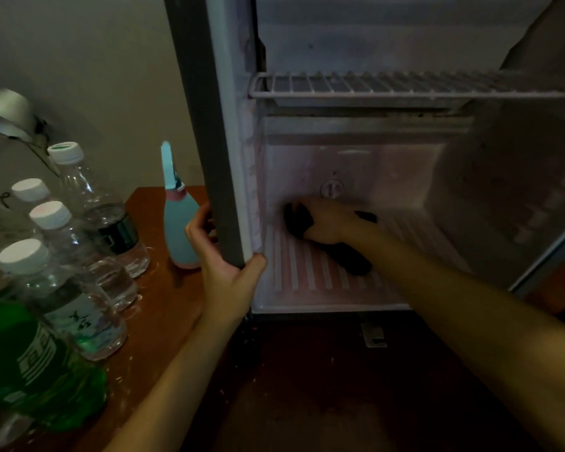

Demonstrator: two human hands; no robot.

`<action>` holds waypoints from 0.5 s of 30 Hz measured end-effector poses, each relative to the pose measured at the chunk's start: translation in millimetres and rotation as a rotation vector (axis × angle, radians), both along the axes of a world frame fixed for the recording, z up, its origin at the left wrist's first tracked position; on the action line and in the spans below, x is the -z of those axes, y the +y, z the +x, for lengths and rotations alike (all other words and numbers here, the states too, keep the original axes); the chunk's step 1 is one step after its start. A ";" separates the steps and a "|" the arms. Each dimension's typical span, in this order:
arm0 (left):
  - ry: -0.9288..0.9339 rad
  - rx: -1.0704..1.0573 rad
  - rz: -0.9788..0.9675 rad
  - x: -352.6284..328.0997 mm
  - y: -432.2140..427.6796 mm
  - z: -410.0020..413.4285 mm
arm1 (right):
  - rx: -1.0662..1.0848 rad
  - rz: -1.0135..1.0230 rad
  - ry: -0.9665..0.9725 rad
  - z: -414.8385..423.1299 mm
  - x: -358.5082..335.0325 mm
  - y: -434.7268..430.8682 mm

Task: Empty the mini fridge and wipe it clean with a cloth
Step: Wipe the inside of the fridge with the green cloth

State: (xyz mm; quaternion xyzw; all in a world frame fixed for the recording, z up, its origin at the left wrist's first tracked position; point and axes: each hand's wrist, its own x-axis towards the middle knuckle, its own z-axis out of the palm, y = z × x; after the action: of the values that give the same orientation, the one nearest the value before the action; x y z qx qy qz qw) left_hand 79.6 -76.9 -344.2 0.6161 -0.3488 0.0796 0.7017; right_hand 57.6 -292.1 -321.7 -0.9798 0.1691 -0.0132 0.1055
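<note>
At the far left, a translucent green plastic bottle lies low in the foreground, and just behind it stands a cluster of clear plastic water bottles with white screw caps, all upright on a reddish-brown wooden tabletop. Further right on the same surface is a pale teal, pear-shaped spray bottle with a pink band at neck and base, upright and just beside the cabinet wall of the small white-lined mini fridge, which stands open. The left hand grips the fridge's grey left front edge low down, with the fingers curled round the outer side and the thumb hooked onto the inner lip. Inside, a white wire rack shelf spans the upper part, and nothing stands on the visible parts of the shelf or the ribbed floor. The right hand reaches deep into the bottom compartment, closed around a dark, bunched cloth that it presses onto the ribbed floor near the back wall, just below a small round white knob. A loose end of the cloth trails under the forearm.
</note>
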 end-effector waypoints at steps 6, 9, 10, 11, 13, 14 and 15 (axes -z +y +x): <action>-0.041 -0.058 0.016 -1.8 -0.2 -1.0 | -0.078 -0.029 0.001 33.3 0.8 25.5; -0.055 -0.073 0.027 -3.1 0.1 -2.4 | -0.035 -0.041 -0.012 13.5 -3.8 13.4; -0.054 -0.070 0.030 -3.3 0.1 -2.2 | -0.014 -0.045 -0.012 4.8 -5.1 6.8; -0.054 -0.068 0.034 -3.0 0.2 -1.8 | 0.014 -0.050 0.009 -5.3 -7.7 -0.5; -0.055 -0.065 0.041 -1.9 -0.1 -1.6 | 0.073 -0.072 0.046 -28.1 -13.1 -18.8; -0.052 -0.065 0.041 -1.4 -0.5 -1.6 | 0.114 -0.073 0.063 -37.4 -13.0 -30.6; -0.050 -0.068 0.039 -1.1 -1.0 -1.3 | 0.148 -0.065 0.105 -47.6 -15.1 -39.6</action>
State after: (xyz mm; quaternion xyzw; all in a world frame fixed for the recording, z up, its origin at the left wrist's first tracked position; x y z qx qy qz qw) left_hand 78.3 -77.9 -343.1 0.6389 -0.3467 0.1122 0.6775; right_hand 10.0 -331.7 -306.6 -0.9669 0.2459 0.0247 0.0636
